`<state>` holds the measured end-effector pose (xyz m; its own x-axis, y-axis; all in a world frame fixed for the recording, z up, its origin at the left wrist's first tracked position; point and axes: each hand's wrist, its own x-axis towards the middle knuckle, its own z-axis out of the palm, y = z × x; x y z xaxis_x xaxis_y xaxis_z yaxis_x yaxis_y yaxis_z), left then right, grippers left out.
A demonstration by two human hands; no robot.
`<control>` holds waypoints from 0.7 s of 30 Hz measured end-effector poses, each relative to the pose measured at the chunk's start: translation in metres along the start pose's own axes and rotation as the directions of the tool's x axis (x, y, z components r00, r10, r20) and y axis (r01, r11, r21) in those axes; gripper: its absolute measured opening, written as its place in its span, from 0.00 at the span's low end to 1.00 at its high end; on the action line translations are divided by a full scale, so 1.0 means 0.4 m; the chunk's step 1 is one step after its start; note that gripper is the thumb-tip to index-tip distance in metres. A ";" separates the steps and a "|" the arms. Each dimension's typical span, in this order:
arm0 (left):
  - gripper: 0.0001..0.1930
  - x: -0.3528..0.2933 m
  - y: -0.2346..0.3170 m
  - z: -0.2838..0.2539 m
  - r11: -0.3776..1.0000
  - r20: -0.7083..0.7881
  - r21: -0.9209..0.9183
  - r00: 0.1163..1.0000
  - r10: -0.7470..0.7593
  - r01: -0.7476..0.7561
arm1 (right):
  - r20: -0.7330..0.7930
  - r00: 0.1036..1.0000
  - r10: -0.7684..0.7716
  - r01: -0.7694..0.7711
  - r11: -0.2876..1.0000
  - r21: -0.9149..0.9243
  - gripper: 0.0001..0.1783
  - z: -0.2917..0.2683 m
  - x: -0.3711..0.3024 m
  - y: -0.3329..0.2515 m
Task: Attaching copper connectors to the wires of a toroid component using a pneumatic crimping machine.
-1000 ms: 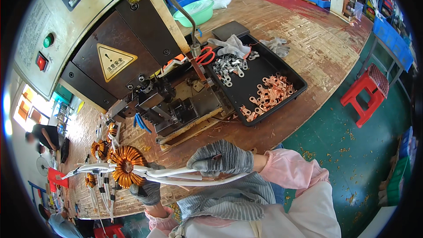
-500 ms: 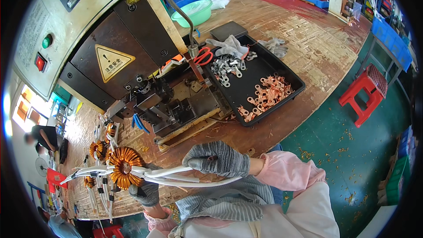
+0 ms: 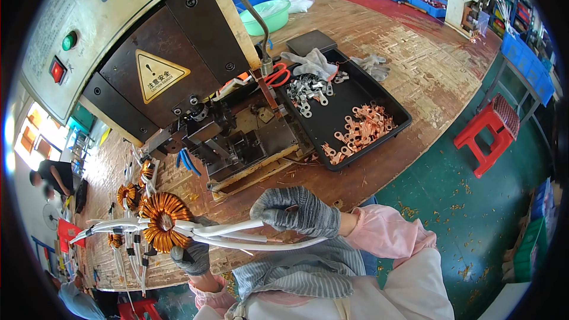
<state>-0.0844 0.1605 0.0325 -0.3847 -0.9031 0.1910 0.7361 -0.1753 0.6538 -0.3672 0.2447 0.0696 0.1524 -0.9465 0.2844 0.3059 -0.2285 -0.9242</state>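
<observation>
A copper-wound toroidal coil (image 3: 165, 202) with white-sleeved leads (image 3: 228, 242) is held up over the near edge of the bench. My left hand (image 3: 194, 259), in a grey glove, is closed around the coil's right side, its fingers partly hidden behind the coil and leads. In a striped grey glove, my right hand (image 3: 299, 210) pinches the end of the upper white lead. A small brownish spot shows at its fingers; I cannot make out what it is. Below, another lead ends in bare copper strands (image 3: 274, 239).
A press machine (image 3: 237, 142) stands just beyond my hands. Right of it, a black tray (image 3: 332, 112) holds copper lugs (image 3: 361, 133) and silver lugs (image 3: 309, 90), with gloves beside. More coils (image 3: 127, 195) lie left. A red stool (image 3: 487, 136) stands on the floor.
The whole view has shifted a little. My right hand sits slightly farther right along the upper lead, and the bare copper end of the lower lead shows more clearly. Both hands keep their hold.
</observation>
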 end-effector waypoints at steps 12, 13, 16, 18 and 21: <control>0.33 0.002 0.000 0.036 0.995 0.132 0.100 0.991 -0.010 -0.003 | 0.366 0.909 0.198 -0.330 0.879 0.343 0.31 -0.015 -0.009 0.009; 0.33 0.002 0.000 0.035 0.995 0.127 0.099 0.992 -0.006 -0.007 | 0.371 0.907 0.201 -0.335 0.878 0.341 0.31 -0.013 -0.009 0.007; 0.33 0.008 -0.002 0.035 0.998 0.218 0.062 0.976 -0.023 0.009 | 0.419 0.892 0.169 -0.374 0.796 0.476 0.37 -0.008 -0.008 0.004; 0.33 0.011 -0.005 0.034 0.998 0.224 0.064 0.974 -0.020 0.006 | 0.458 0.871 0.175 -0.398 0.799 0.452 0.39 -0.009 -0.002 0.019; 0.33 0.002 0.001 0.034 0.995 0.238 0.096 0.971 -0.025 0.002 | 0.366 0.894 0.257 -0.416 0.778 0.470 0.36 0.003 -0.005 0.048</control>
<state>-0.0921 0.1650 0.0429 -0.5246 -0.7791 0.3432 0.6781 -0.1386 0.7218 -0.3605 0.2425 0.0516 0.5594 -0.8216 0.1098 0.6160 0.3234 -0.7183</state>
